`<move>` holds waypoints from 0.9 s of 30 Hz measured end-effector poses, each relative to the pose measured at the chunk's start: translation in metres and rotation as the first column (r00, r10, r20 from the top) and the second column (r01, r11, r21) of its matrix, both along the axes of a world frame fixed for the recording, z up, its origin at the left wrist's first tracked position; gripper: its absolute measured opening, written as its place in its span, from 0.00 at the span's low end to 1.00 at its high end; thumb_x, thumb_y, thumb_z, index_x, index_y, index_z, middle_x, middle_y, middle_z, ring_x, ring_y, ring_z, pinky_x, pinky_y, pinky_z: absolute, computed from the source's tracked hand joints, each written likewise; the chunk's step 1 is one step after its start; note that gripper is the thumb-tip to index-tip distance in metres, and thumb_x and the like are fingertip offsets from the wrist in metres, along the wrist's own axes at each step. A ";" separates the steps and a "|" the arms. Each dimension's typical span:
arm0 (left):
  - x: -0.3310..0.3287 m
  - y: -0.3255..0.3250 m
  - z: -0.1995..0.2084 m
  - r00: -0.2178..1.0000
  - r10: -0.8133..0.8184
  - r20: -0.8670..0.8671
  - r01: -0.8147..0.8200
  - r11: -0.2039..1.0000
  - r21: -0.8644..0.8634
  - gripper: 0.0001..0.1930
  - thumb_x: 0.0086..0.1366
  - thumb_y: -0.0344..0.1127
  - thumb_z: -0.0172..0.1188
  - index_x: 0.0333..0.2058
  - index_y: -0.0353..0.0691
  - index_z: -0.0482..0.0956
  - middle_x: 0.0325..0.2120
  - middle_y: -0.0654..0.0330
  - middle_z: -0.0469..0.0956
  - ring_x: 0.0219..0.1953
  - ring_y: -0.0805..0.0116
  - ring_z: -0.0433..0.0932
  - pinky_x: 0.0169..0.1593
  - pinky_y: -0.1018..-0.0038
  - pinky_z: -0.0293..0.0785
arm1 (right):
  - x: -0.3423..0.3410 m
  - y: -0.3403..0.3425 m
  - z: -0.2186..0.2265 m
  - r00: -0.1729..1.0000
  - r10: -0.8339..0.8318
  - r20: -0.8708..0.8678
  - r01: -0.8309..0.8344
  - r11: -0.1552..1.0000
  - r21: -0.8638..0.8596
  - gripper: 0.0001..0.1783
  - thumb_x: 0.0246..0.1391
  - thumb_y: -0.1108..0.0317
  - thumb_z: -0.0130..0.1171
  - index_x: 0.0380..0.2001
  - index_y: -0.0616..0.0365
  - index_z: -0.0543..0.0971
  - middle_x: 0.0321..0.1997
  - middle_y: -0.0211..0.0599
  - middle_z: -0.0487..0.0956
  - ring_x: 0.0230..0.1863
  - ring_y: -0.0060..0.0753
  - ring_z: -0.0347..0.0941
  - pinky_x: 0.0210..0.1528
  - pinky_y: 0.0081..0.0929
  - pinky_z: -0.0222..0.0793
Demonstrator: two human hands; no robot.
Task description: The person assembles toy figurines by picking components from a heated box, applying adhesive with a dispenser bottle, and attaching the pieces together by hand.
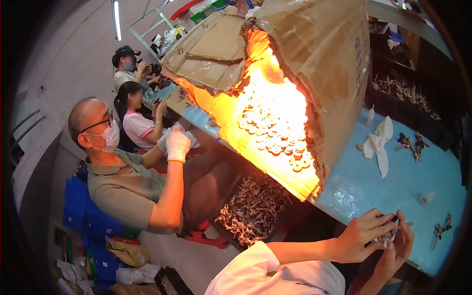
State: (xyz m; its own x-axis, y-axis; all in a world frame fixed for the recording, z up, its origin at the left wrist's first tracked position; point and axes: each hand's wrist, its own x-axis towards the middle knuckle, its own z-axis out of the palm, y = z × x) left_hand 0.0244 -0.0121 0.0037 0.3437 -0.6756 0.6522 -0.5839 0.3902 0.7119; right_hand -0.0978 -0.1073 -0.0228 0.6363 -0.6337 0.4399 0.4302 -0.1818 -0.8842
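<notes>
L hand (361, 237) & R hand (392, 256) tog. nr table (415, 167) edge, fingers bent, both pinching sm. pc (388, 236) btwn.

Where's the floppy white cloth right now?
In the head view, the white cloth lies right of centre on the blue tabletop, between the big cardboard box and some small dark pieces.

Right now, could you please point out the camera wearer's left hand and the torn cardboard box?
Wearer's left hand (361, 237): head view, back of hand.
Torn cardboard box (339, 73): head view, outer brown panel.
</notes>
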 end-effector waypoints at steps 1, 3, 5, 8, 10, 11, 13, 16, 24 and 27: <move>0.000 -0.001 -0.001 1.000 -0.013 -0.013 0.013 1.000 0.003 0.26 0.46 0.32 0.63 0.46 0.29 0.71 0.45 0.44 0.71 0.37 0.49 0.69 0.39 0.64 0.71 | 0.000 0.000 0.000 1.000 -0.005 -0.003 0.005 1.000 0.011 0.24 0.51 0.65 0.52 0.52 0.58 0.65 0.59 0.58 0.61 0.55 0.40 0.64 0.53 0.32 0.62; 0.001 0.000 -0.001 1.000 -0.015 -0.005 0.015 1.000 0.007 0.26 0.47 0.32 0.63 0.46 0.28 0.71 0.45 0.44 0.71 0.37 0.50 0.69 0.39 0.65 0.71 | 0.001 0.001 0.001 1.000 -0.008 -0.004 0.008 1.000 0.021 0.25 0.51 0.65 0.52 0.53 0.58 0.64 0.59 0.58 0.61 0.55 0.40 0.64 0.53 0.32 0.62; 0.001 0.000 -0.002 1.000 -0.018 0.001 0.018 1.000 0.012 0.26 0.47 0.31 0.62 0.46 0.28 0.71 0.45 0.44 0.71 0.37 0.50 0.69 0.38 0.65 0.71 | 0.001 0.001 0.001 0.999 -0.032 -0.030 0.033 0.999 0.015 0.26 0.51 0.64 0.53 0.53 0.59 0.64 0.59 0.56 0.62 0.54 0.40 0.64 0.51 0.30 0.63; 0.001 0.000 -0.004 1.000 -0.019 -0.013 0.019 1.000 0.006 0.26 0.48 0.32 0.62 0.47 0.28 0.70 0.45 0.44 0.70 0.37 0.50 0.69 0.39 0.65 0.70 | 0.001 0.002 0.000 0.998 -0.038 -0.049 0.041 0.998 0.054 0.27 0.51 0.64 0.53 0.54 0.60 0.63 0.59 0.55 0.62 0.54 0.39 0.64 0.49 0.28 0.65; 0.000 0.000 -0.005 1.000 -0.025 -0.015 0.025 0.999 0.024 0.26 0.49 0.32 0.61 0.48 0.28 0.69 0.46 0.43 0.69 0.38 0.50 0.68 0.41 0.64 0.69 | 0.001 0.002 -0.002 0.998 -0.038 -0.049 0.041 0.997 0.059 0.28 0.51 0.63 0.53 0.55 0.60 0.62 0.59 0.55 0.62 0.54 0.38 0.64 0.48 0.27 0.65; 0.000 0.000 -0.005 1.000 -0.025 -0.015 0.025 0.999 0.025 0.26 0.49 0.32 0.61 0.48 0.28 0.69 0.46 0.43 0.69 0.38 0.50 0.68 0.41 0.64 0.69 | 0.001 0.002 -0.002 0.998 -0.039 -0.050 0.042 0.997 0.064 0.28 0.51 0.63 0.53 0.55 0.60 0.62 0.59 0.55 0.62 0.53 0.38 0.65 0.47 0.25 0.65; 0.000 0.000 -0.005 0.998 -0.046 -0.037 0.047 0.998 0.037 0.26 0.50 0.32 0.61 0.48 0.29 0.69 0.46 0.43 0.69 0.39 0.49 0.68 0.42 0.63 0.68 | 0.002 0.002 0.001 0.998 -0.041 -0.056 0.045 0.997 0.068 0.29 0.51 0.63 0.53 0.55 0.60 0.61 0.59 0.55 0.62 0.53 0.37 0.65 0.47 0.25 0.65; -0.002 -0.002 -0.006 0.997 -0.051 -0.049 0.052 0.998 0.021 0.26 0.51 0.31 0.60 0.49 0.29 0.68 0.47 0.44 0.69 0.40 0.49 0.68 0.43 0.63 0.68 | 0.002 0.003 0.002 0.995 -0.066 -0.080 0.073 0.994 0.087 0.31 0.50 0.62 0.54 0.57 0.60 0.60 0.59 0.55 0.62 0.52 0.37 0.65 0.46 0.25 0.65; -0.010 0.001 -0.004 0.997 -0.056 -0.059 0.060 0.996 0.060 0.27 0.50 0.30 0.61 0.50 0.29 0.67 0.47 0.43 0.68 0.41 0.48 0.67 0.45 0.63 0.67 | 0.006 0.015 0.028 0.993 -0.055 -0.104 0.074 0.979 0.188 0.41 0.48 0.61 0.56 0.62 0.61 0.50 0.58 0.56 0.63 0.48 0.32 0.68 0.45 0.22 0.65; -0.013 -0.002 -0.004 0.994 -0.076 -0.084 0.080 0.995 0.052 0.27 0.49 0.29 0.61 0.50 0.29 0.68 0.47 0.43 0.68 0.42 0.47 0.67 0.45 0.63 0.68 | 0.006 0.021 0.038 0.986 -0.091 -0.142 0.121 0.967 0.225 0.45 0.47 0.62 0.58 0.63 0.60 0.47 0.57 0.58 0.64 0.46 0.31 0.69 0.45 0.21 0.65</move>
